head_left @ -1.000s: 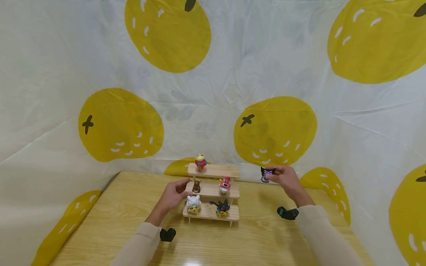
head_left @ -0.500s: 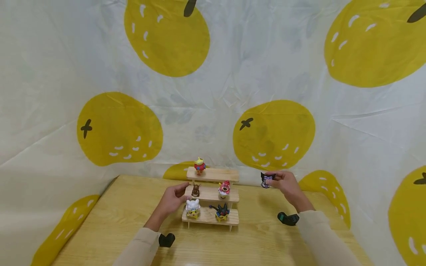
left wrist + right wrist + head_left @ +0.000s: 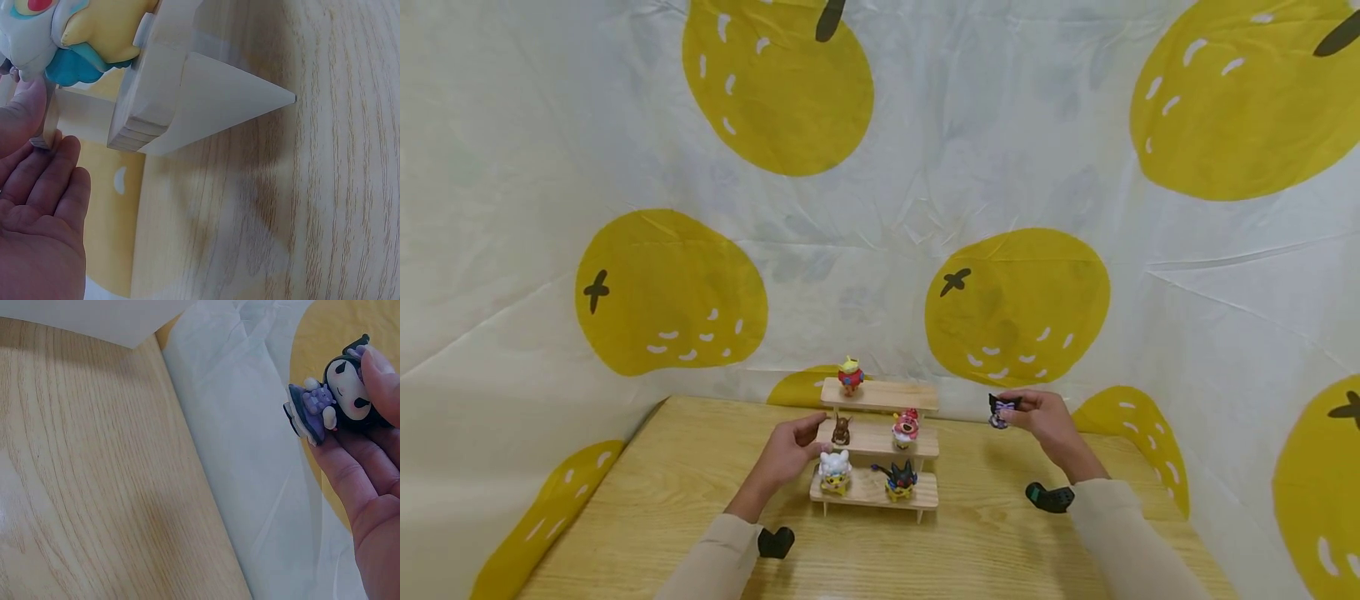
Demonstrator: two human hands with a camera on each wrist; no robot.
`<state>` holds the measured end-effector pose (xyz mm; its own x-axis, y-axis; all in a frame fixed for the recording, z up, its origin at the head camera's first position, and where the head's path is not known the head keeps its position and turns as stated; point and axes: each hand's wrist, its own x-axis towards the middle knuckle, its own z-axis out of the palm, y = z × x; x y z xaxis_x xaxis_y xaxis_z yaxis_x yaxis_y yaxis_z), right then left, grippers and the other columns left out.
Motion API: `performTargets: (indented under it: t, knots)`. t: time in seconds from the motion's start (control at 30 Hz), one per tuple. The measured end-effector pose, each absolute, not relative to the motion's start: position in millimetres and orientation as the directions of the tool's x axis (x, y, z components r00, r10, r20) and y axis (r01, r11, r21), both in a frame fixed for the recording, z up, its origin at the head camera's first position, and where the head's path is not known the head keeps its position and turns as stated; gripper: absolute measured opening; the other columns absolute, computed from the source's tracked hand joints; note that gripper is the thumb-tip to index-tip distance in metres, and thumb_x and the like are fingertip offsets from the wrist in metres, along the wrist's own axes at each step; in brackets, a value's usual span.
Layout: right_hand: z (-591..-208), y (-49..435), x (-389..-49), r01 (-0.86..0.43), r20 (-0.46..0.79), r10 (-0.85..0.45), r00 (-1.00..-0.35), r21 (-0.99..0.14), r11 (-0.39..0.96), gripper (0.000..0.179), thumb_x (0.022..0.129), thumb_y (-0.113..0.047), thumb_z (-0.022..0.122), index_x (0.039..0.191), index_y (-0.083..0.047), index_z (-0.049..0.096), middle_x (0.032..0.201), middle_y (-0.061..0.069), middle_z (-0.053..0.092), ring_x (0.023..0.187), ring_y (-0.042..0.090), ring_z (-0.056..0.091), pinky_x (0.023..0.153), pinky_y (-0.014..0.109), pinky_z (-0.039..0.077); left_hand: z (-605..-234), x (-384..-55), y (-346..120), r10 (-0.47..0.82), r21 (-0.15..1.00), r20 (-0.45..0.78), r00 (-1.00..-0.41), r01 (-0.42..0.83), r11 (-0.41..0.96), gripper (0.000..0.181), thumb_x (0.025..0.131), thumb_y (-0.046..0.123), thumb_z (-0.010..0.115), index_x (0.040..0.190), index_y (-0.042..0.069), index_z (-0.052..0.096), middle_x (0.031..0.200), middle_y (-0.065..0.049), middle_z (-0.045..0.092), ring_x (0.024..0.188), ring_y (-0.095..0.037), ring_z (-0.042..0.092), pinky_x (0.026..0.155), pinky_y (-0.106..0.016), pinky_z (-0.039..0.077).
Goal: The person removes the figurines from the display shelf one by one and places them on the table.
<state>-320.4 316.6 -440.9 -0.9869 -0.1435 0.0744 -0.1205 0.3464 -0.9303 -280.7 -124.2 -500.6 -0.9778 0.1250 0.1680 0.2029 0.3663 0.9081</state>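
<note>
My right hand pinches a small figurine with a black hood and purple dress, above the table to the right of the stand. In the right wrist view the thumb lies on the head of the figurine, fingers behind it. A three-tier wooden display stand stands ahead. My left hand grips the left end of its middle shelf, thumb above and fingers below in the left wrist view. Beside that hand sit a brown figurine on the middle shelf and a white-hooded yellow figurine on the bottom one.
A red figurine stands on the top shelf, a pink one at the middle right, a black-eared one at the bottom right. Wrist devices show by both sleeves. A fruit-print cloth hangs behind the table.
The head view has tilted up slightly, so the scene sits lower. Both hands keep their holds; the right-hand figurine has barely moved.
</note>
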Motion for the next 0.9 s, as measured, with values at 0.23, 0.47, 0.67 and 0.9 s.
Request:
performTargets:
  t: [0.23, 0.47, 0.67, 0.9]
  knots:
    - [-447, 318, -321, -0.114, 0.072, -0.129, -0.989, -0.927, 0.357, 0.041, 0.1, -0.011, 0.071, 0.135, 0.008, 0.065, 0.108, 0.01, 0.08, 0.092, 0.008, 0.07, 0.086, 0.02, 0.058, -502, -281, -124, 0.127, 0.91, 0.164, -0.978, 0.2, 0.364, 0.054, 0.098, 0.007, 0.072, 0.149, 0.0, 0.056, 0.154, -0.024, 0.054, 0.14, -0.044, 0.055, 0.111, -0.052, 0.052]
    - [-451, 319, -322, -0.123, 0.079, -0.139, -0.987, -0.929, 0.348, 0.041, 0.1, -0.009, 0.07, 0.135, 0.01, 0.063, 0.113, 0.016, 0.079, 0.092, 0.008, 0.07, 0.084, 0.019, 0.059, -502, -280, -124, 0.115, 0.91, 0.16, -0.98, 0.192, 0.369, 0.054, 0.098, 0.008, 0.072, 0.149, 0.0, 0.056, 0.153, -0.023, 0.055, 0.14, -0.043, 0.056, 0.111, -0.052, 0.053]
    - [-454, 321, -324, -0.125, 0.08, -0.136, -0.987, -0.923, 0.363, 0.04, 0.1, -0.01, 0.07, 0.135, 0.01, 0.064, 0.113, 0.017, 0.078, 0.091, 0.007, 0.071, 0.082, 0.017, 0.058, -502, -281, -124, 0.118, 0.909, 0.158, -0.98, 0.191, 0.37, 0.055, 0.097, 0.008, 0.072, 0.149, 0.0, 0.056, 0.153, -0.023, 0.055, 0.14, -0.043, 0.055, 0.111, -0.052, 0.052]
    - [-456, 325, -324, -0.111, 0.069, -0.117, -0.991, -0.911, 0.397, 0.04, 0.1, -0.012, 0.07, 0.136, 0.006, 0.065, 0.11, 0.013, 0.08, 0.091, 0.008, 0.072, 0.083, 0.017, 0.057, -503, -284, -126, 0.138, 0.911, 0.185, -0.973, 0.222, 0.347, 0.055, 0.097, 0.005, 0.073, 0.148, -0.004, 0.055, 0.152, -0.026, 0.055, 0.14, -0.044, 0.055, 0.111, -0.05, 0.052]
